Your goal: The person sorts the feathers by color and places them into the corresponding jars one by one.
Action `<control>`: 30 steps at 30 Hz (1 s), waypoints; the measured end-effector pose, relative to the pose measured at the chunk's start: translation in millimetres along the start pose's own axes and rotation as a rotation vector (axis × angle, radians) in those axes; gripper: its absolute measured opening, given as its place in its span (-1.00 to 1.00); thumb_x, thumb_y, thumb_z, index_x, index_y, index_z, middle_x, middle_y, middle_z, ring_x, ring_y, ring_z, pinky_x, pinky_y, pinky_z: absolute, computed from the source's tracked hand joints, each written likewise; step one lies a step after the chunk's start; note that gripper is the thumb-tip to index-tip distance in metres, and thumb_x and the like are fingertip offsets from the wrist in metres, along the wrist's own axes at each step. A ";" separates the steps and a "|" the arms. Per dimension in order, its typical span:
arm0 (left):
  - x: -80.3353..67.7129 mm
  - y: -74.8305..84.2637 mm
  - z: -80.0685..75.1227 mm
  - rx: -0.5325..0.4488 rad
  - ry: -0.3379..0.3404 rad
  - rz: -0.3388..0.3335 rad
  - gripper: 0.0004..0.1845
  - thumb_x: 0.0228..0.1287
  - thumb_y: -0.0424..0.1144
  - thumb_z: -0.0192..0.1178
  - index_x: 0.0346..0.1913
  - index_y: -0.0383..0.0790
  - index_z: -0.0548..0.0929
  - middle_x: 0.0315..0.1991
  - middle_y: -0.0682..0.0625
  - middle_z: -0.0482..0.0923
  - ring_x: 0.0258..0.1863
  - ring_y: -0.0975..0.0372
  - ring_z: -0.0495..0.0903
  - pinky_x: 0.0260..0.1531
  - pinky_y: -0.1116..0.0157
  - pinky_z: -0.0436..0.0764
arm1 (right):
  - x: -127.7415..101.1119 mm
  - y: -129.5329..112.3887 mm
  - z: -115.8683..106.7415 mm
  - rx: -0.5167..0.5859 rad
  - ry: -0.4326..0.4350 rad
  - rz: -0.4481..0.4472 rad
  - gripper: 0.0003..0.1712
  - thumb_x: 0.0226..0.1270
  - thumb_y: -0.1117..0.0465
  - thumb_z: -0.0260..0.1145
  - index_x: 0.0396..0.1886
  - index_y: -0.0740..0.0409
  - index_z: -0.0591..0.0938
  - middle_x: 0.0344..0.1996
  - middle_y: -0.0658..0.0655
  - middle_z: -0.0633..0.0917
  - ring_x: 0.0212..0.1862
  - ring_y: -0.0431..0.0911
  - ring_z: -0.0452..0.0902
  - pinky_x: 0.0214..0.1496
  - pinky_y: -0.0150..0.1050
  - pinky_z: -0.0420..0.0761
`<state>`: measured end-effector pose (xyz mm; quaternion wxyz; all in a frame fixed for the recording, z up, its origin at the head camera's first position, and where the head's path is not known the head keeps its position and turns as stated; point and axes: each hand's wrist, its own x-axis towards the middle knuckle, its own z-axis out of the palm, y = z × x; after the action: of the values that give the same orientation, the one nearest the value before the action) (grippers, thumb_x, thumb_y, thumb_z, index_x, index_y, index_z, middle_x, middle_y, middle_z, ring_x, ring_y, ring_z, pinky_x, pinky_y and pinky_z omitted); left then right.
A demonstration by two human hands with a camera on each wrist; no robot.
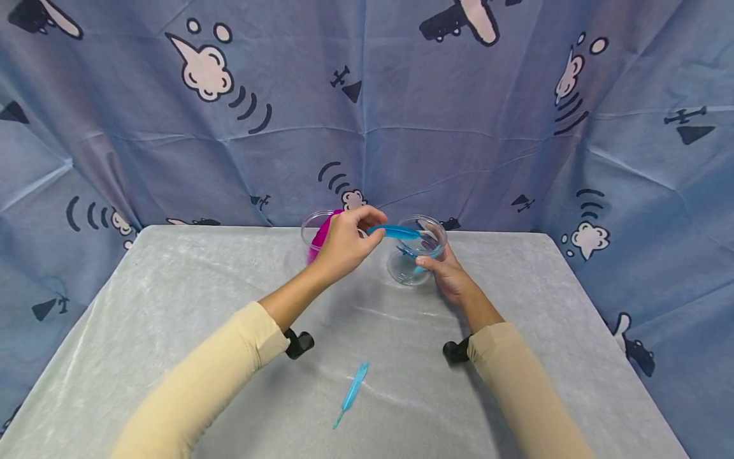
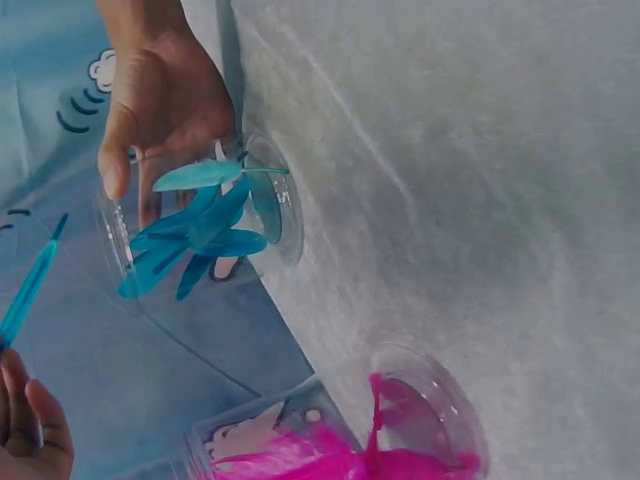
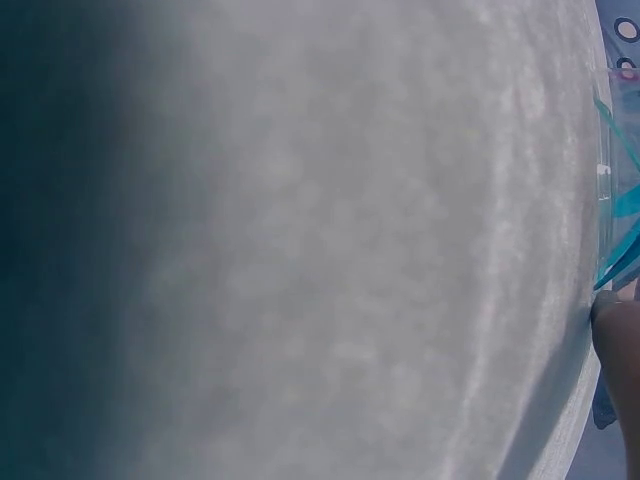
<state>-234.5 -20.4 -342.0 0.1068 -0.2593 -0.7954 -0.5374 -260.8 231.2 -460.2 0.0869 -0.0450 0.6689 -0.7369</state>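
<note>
My left hand [image 1: 371,233] pinches a blue feather [image 1: 397,232] by its quill and holds it level across the mouth of a clear plastic cup [image 1: 414,271]. My right hand [image 1: 437,266] grips that cup from the right side, the thumb on its wall. Several blue feathers [image 2: 195,235] lie inside the cup [image 2: 270,215], as the left wrist view shows, with the right hand [image 2: 160,105] wrapped round it. A second clear cup [image 1: 314,228] with pink feathers [image 2: 340,462] stands just left, behind my left hand. In the right wrist view only the cup's edge [image 3: 612,180] shows.
One loose blue feather [image 1: 351,386] lies on the grey cloth-covered table [image 1: 172,306] near its front, between my forearms. A blue patterned curtain [image 1: 367,115] hangs close behind and round the table. The table's edges run at left, right and back.
</note>
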 end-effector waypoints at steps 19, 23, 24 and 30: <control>22.9 -8.4 29.8 0.222 -0.025 -0.021 -0.87 0.30 -0.40 0.28 -0.11 -0.28 0.71 -0.23 -0.05 0.69 -0.31 0.21 0.60 -0.22 0.37 0.60 | 2.6 2.9 -1.2 0.019 -0.003 -0.015 -0.02 0.27 0.37 0.24 0.58 -0.06 -0.03 0.53 0.19 0.10 0.56 0.03 -0.13 0.55 0.06 -0.14; 24.5 -9.1 35.8 0.283 -0.043 -0.030 -0.85 0.30 -0.38 0.29 -0.10 -0.26 0.71 -0.23 -0.04 0.68 -0.32 0.22 0.61 -0.24 0.37 0.61 | 2.2 3.3 -1.8 0.021 -0.001 -0.005 0.02 0.26 0.36 0.26 0.60 -0.04 -0.08 0.54 0.20 0.09 0.56 0.05 -0.13 0.55 0.06 -0.16; 24.9 -9.3 37.2 0.295 -0.048 -0.029 -0.85 0.30 -0.38 0.29 -0.10 -0.26 0.71 -0.23 -0.04 0.68 -0.32 0.22 0.62 -0.25 0.37 0.62 | 2.2 3.5 -1.7 0.022 -0.002 -0.006 0.03 0.26 0.36 0.25 0.60 -0.03 -0.08 0.54 0.21 0.09 0.56 0.06 -0.12 0.55 0.06 -0.16; 28.0 -13.1 45.4 0.365 -0.081 -0.027 -0.86 0.30 -0.38 0.29 -0.11 -0.22 0.72 -0.20 -0.01 0.68 -0.29 0.24 0.62 -0.23 0.35 0.62 | 2.2 3.8 -0.9 0.016 -0.008 -0.013 0.02 0.24 0.39 0.23 0.59 -0.01 -0.08 0.56 0.20 0.06 0.56 0.07 -0.09 0.55 0.05 -0.17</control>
<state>-260.1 25.5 -358.1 0.1127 -0.2465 -0.8867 -0.3745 -262.9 231.4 -464.2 0.0851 -0.0517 0.6624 -0.7425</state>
